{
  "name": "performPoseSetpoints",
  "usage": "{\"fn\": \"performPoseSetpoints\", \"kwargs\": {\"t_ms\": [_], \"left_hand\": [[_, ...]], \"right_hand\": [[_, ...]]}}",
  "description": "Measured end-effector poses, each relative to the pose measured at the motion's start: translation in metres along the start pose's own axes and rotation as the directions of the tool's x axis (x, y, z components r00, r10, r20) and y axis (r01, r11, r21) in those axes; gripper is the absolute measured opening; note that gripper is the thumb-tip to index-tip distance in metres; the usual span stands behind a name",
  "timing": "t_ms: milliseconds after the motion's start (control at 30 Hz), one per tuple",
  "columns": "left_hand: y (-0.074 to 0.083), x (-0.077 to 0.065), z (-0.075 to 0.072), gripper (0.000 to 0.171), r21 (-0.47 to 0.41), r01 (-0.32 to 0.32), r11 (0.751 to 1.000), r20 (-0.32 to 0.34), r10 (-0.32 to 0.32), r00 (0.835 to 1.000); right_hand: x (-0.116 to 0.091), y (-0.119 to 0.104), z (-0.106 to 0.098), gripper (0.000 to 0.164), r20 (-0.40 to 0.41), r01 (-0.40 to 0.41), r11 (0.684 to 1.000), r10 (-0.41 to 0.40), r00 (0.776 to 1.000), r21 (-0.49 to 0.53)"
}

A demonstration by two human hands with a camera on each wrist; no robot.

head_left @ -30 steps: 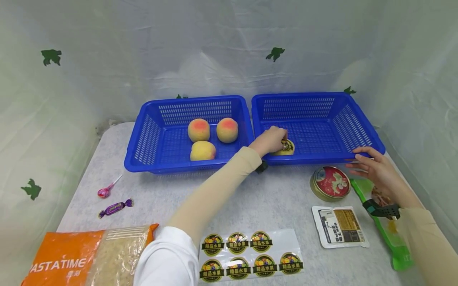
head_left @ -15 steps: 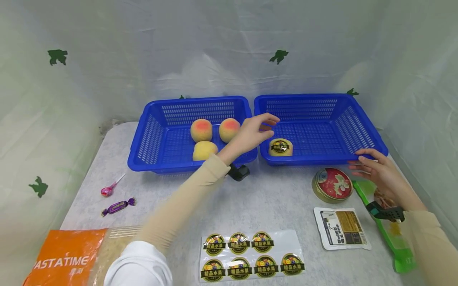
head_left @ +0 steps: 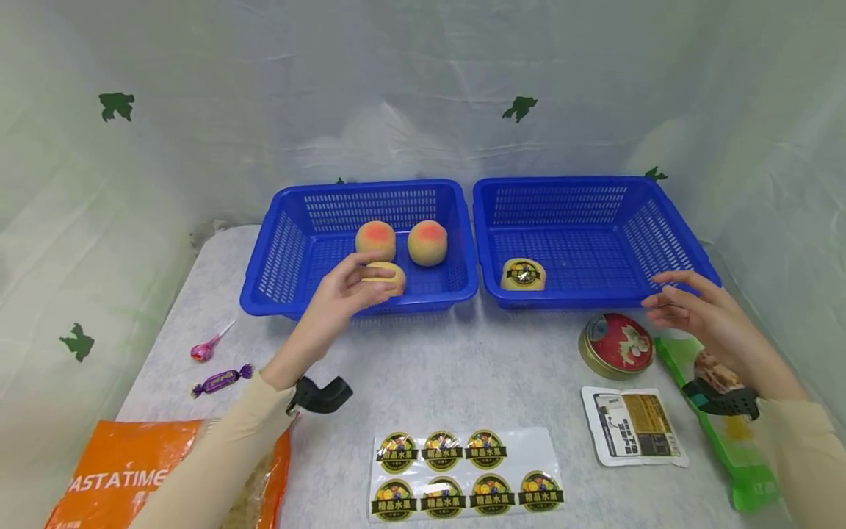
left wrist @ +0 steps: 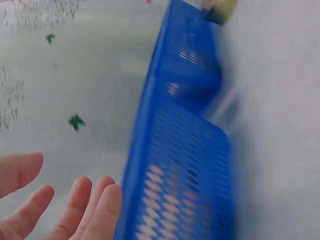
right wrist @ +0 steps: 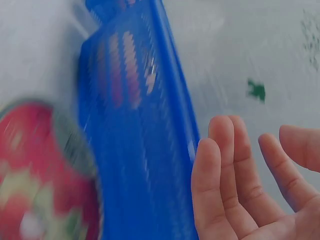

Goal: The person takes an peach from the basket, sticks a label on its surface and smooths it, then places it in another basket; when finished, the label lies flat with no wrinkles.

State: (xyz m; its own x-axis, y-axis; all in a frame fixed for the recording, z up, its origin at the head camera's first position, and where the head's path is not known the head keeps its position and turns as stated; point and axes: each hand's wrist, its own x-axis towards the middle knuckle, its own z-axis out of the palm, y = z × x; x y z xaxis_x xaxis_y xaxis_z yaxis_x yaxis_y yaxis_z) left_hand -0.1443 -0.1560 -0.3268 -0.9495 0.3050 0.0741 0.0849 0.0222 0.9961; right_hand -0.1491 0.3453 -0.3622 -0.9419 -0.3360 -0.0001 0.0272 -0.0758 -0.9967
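My left hand [head_left: 340,297], its fingers loosely spread and holding nothing, hovers over the front rim of the left blue basket [head_left: 264,301]. In the head view it overlaps the nearest peach [head_left: 390,279]. Two more peaches [head_left: 375,241] with red tops sit behind that one. In the right blue basket [head_left: 595,297], a peach [head_left: 523,283] with a round black-and-gold sticker [head_left: 523,273] on it lies at the front left corner. My right hand [head_left: 700,312] is relaxed at that basket's front right rim, above a round red tin [head_left: 617,344], with nothing in its grasp.
A sheet of round stickers [head_left: 465,474] lies at the front. To its right are a white pouch [head_left: 634,426] and a green packet [head_left: 723,441]. At left lie a lollipop [head_left: 203,351], a purple wrapped candy [head_left: 221,380] and an orange pasta bag [head_left: 125,470].
The left hand has let go of the stickered peach in the right basket and moved left to the left basket's front. The right hand has lifted slightly off the rim.
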Motion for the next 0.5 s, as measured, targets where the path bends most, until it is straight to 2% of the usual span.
{"fn": "performPoseSetpoints", "kwargs": {"t_ms": [100, 200, 333, 500], "left_hand": [[-0.015, -0.026, -0.015, 0.048, 0.007, 0.059, 0.998, -0.065, -0.059, 0.996], [-0.030, -0.045, -0.027, 0.049, -0.013, 0.112, 0.994, -0.116, -0.113, 0.987], [-0.044, -0.054, -0.036, 0.055, -0.062, 0.147, 0.987, -0.136, -0.155, 0.979], [-0.055, -0.053, -0.042, 0.060, -0.098, 0.161, 0.982, -0.158, -0.175, 0.972]], "right_hand": [[0.012, -0.010, 0.018, 0.024, 0.022, 0.001, 0.996, 0.001, 1.000, -0.086], [0.031, -0.020, 0.040, 0.025, 0.042, 0.000, 0.985, 0.007, 0.999, -0.171], [0.060, -0.028, 0.073, 0.027, 0.100, 0.024, 0.976, -0.002, 0.995, -0.217], [0.099, -0.031, 0.120, 0.032, 0.200, 0.051, 0.969, -0.001, 0.980, -0.243]]}}
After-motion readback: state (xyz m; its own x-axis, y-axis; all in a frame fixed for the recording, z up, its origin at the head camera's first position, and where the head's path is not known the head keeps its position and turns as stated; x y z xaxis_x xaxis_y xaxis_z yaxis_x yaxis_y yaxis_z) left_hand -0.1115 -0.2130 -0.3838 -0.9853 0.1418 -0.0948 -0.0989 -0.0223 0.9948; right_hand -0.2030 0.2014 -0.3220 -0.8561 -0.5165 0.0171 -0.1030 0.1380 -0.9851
